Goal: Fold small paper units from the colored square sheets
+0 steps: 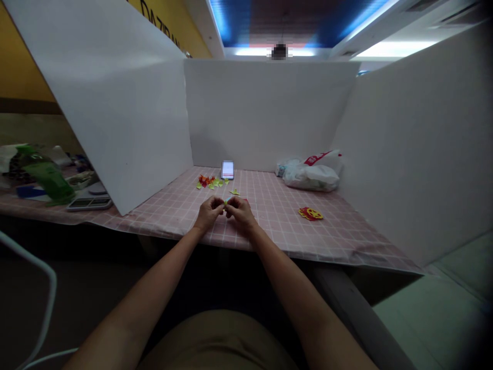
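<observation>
Over the near part of the table, my left hand (210, 211) and my right hand (239, 210) meet with fingers pinched together. Between the fingertips shows a small yellow-green piece (225, 203), mostly covered by the fingers; its exact shape I cannot make out. Both hands appear closed on it. Just beyond them lies a yellow-green folded piece (234, 192). Farther back is a loose group of yellow-green pieces (216, 183) beside several orange-red pieces (206, 180). Something red and something light blue peek out by my right hand, largely hidden.
A phone (227, 170) stands upright at the back. Red and yellow cutouts (310, 214) lie on the right of the checked tablecloth (269, 226). White plastic bags (311, 176) rest at the back right. White panels (269, 113) enclose three sides; a scale (90, 202) and green bottle (48, 177) stand outside, left.
</observation>
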A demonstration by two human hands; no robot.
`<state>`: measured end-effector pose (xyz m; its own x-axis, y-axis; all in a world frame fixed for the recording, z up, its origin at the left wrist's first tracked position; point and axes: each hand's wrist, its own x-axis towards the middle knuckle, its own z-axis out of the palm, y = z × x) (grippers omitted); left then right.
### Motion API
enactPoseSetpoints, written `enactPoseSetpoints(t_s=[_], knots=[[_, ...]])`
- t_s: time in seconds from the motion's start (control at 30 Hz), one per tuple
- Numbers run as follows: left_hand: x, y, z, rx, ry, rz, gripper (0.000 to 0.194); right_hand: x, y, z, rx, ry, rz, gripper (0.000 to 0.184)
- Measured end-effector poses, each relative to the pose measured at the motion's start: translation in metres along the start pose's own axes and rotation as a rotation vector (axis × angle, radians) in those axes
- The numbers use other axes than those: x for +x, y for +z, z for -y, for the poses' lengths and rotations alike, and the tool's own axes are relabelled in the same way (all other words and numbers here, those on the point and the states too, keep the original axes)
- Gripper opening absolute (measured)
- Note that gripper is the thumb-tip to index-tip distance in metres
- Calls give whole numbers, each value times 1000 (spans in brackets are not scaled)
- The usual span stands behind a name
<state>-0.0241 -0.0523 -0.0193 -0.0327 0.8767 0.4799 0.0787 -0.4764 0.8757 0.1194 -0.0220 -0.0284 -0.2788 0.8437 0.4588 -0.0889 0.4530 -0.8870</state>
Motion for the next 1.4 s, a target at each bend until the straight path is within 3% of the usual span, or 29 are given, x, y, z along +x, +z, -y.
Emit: enactPoseSetpoints(t_s=[0.3, 0.6, 0.9, 1.23, 1.4], knots=[[2, -2, 5, -13, -11, 21, 9, -2, 1, 2, 25, -6, -14, 24], [1, -3, 4, 9, -21, 26, 8, -1, 2, 1, 42, -6, -8, 11], [1, -1, 0, -55, -34, 22, 6, 1, 2, -5, 126, 16, 14, 15], [-21, -1, -15, -166, -48, -22, 11, -24, 10, 23, 146, -48, -8, 7], [-18, -1, -26, -197, -41, -24, 13, -20, 6, 38, 71, -96, 0, 3]])
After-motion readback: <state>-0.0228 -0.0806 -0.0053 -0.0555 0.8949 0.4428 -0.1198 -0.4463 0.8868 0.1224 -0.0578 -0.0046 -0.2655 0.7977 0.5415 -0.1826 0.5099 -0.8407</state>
